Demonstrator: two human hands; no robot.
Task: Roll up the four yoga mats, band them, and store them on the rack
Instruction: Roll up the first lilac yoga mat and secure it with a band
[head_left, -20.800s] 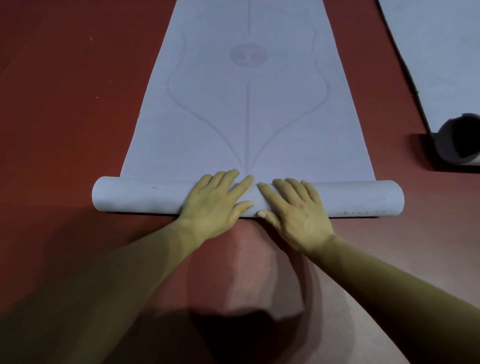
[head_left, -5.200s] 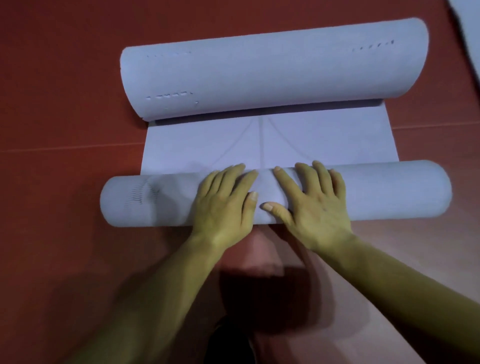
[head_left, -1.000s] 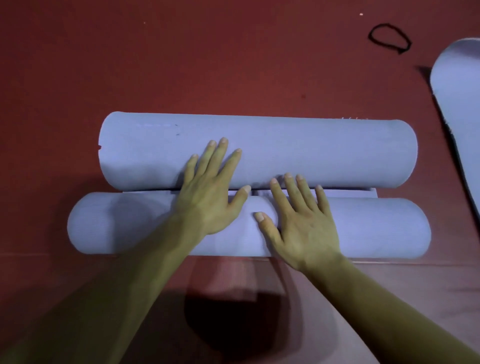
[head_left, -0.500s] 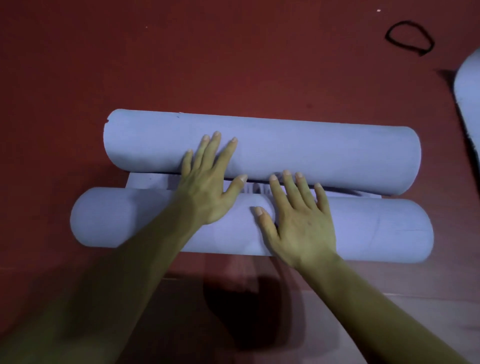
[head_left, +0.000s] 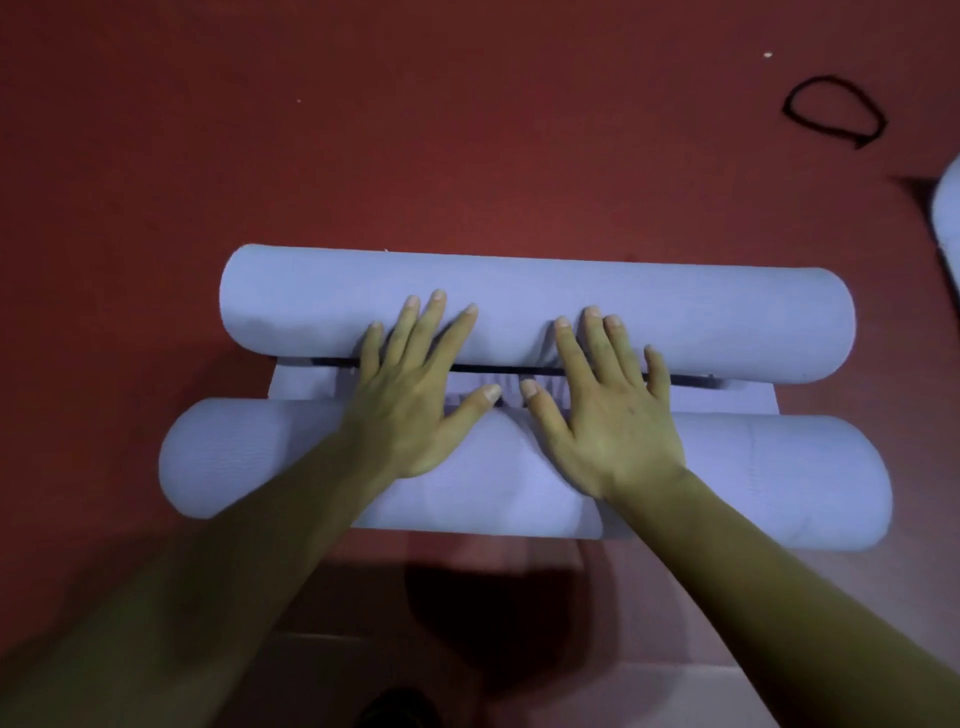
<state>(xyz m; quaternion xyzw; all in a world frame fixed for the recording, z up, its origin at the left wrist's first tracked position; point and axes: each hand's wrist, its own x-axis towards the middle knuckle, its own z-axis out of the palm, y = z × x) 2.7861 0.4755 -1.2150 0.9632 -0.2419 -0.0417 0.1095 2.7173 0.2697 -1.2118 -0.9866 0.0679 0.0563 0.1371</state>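
A pale lilac yoga mat lies on the red floor, curled from both ends. Its near roll (head_left: 779, 483) runs left to right under my palms. The far curled end (head_left: 675, 312) lies just beyond it, with a thin strip of flat mat (head_left: 306, 384) showing between the two. My left hand (head_left: 415, 395) and my right hand (head_left: 608, 405) lie flat side by side at the middle. Their palms press on the near roll and their straight fingers reach onto the far curl. A black band (head_left: 831, 111) lies as a loop on the floor at the far right.
The rounded end of another pale mat (head_left: 948, 208) shows at the right edge. Red floor (head_left: 363, 130) stretches beyond the mat. A lighter patch of floor (head_left: 571, 696) lies near my body, with a dark shoe tip at the bottom edge.
My right hand's fingers have slid forward from the near roll onto the far curl, level with the left hand. A slightly wider strip of flat mat shows between the two rolls.
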